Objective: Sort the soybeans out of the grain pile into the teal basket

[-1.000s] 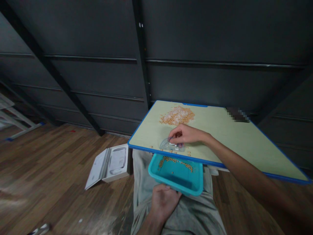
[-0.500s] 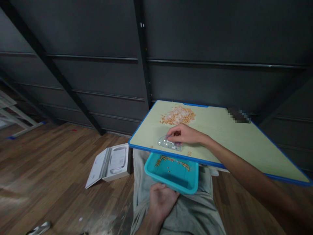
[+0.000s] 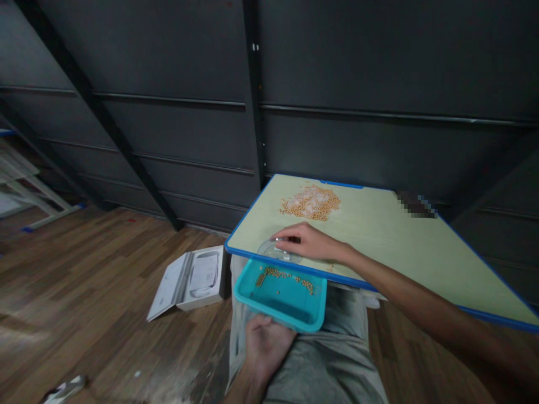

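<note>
- Left hand [image 3: 269, 345] grips the tray [image 3: 280, 306] just beyond it, likely steadying it below the surface's [image 3: 387, 235] edge.
- Right hand [image 3: 305, 241] pinches the protractor [image 3: 266, 248] beneath its fingertips, seemingly for control.

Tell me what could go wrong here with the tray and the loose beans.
The turquoise tray might tip and spill, since the left hand supports it only at its near side.
A few loose beans lie near the table's blue edge, about level with the tray's right end, so they could drop past it.
The clear protractor under the right hand is close to that edge and might slip over.
</note>
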Motion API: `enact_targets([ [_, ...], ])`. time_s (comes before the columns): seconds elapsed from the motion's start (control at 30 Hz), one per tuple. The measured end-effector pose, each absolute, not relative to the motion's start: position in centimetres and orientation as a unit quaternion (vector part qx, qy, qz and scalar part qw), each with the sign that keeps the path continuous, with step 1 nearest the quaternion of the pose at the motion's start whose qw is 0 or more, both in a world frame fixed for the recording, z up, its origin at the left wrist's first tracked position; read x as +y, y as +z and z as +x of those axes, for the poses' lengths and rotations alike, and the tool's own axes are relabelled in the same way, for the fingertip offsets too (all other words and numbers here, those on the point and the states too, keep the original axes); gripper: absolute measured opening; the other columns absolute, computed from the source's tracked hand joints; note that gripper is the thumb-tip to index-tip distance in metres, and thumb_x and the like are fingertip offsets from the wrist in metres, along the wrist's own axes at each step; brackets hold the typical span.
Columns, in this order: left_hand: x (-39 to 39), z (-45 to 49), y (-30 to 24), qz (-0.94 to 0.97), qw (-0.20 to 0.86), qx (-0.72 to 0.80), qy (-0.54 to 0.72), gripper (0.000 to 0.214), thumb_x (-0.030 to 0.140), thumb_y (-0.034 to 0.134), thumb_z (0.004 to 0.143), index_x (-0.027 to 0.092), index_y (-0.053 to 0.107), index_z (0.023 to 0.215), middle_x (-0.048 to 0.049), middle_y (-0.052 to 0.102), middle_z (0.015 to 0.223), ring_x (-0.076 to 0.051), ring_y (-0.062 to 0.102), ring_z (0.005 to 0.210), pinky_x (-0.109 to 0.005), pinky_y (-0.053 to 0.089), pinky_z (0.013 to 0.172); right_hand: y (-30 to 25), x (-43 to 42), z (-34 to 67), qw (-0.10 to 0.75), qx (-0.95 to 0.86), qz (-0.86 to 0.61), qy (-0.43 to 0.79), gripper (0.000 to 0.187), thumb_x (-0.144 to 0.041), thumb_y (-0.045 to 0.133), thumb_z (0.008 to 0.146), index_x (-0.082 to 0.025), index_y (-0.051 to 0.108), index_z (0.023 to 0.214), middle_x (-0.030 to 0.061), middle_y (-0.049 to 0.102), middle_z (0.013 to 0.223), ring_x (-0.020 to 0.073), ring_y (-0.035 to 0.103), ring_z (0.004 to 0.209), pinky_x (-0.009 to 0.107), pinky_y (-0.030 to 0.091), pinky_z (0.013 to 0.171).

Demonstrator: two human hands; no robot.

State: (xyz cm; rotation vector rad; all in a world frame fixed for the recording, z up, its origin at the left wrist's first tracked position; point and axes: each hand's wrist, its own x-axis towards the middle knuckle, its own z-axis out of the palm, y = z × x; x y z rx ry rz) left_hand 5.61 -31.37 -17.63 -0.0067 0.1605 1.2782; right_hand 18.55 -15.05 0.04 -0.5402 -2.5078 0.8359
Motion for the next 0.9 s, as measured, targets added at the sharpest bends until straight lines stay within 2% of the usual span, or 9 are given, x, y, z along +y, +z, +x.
enact_targets([
  [0.23, -31.6, 7.3, -16.2, 0.006, 0.802, 0.114, 0.586, 0.053, 0.001, 0.048, 0.060, 0.021, 0.068, 0.105, -0.0042, 0.073, 0.113, -0.024, 0.058, 0.119, -0.047, 0.033, 0.111, 2.0, -12.9, 22.2, 0.257, -0.902, -0.244, 0.248, 0.028, -0.033, 0.051, 0.095, -0.021, 0.068, 0.114, 0.0053, 0.071, 0.106, 0.0177, 0.063, 0.093, 0.033, 0.046, 0.084],
  [0.4, -31.2, 9.9, -14.7, 0.017, 0.816, 0.120, 0.565, 0.063, -0.007, 0.046, 0.052, 0.022, 0.066, 0.104, -0.0014, 0.075, 0.100, -0.019, 0.064, 0.106, -0.044, 0.036, 0.109, 2.2, -12.1, 26.3, 0.207, -0.922, -0.245, 0.217, 0.027, -0.033, 0.049, 0.096, -0.019, 0.070, 0.104, 0.0055, 0.071, 0.095, 0.0166, 0.061, 0.082, 0.031, 0.045, 0.077],
  [0.6, -31.4, 11.6, -15.3, 0.038, 0.824, 0.139, 0.549, 0.052, -0.005, 0.052, 0.052, 0.023, 0.067, 0.094, -0.0003, 0.075, 0.094, -0.020, 0.066, 0.099, -0.040, 0.040, 0.104, 1.1, -14.1, 28.1, 0.182, -0.914, -0.277, 0.233, 0.028, -0.035, 0.051, 0.095, -0.017, 0.071, 0.102, 0.0048, 0.070, 0.084, 0.0140, 0.057, 0.070, 0.027, 0.042, 0.065],
  [0.73, -31.5, 11.6, -15.6, 0.041, 0.822, 0.141, 0.551, 0.050, -0.006, 0.053, 0.054, 0.023, 0.067, 0.093, 0.0000, 0.075, 0.091, -0.019, 0.065, 0.101, -0.039, 0.039, 0.105, 0.9, -15.9, 27.7, 0.179, -0.910, -0.271, 0.256, 0.028, -0.036, 0.051, 0.094, -0.017, 0.071, 0.103, 0.0045, 0.070, 0.083, 0.0131, 0.056, 0.068, 0.026, 0.041, 0.062],
  [0.9, -31.2, 11.4, -15.5, 0.028, 0.834, 0.097, 0.542, 0.060, -0.008, 0.047, 0.055, 0.022, 0.066, 0.104, -0.0003, 0.076, 0.093, -0.020, 0.062, 0.109, -0.042, 0.035, 0.108, 1.0, -17.3, 27.5, 0.185, -0.908, -0.260, 0.273, 0.027, -0.035, 0.053, 0.094, -0.016, 0.070, 0.103, 0.0025, 0.067, 0.076, 0.0116, 0.054, 0.064, 0.025, 0.040, 0.060],
])
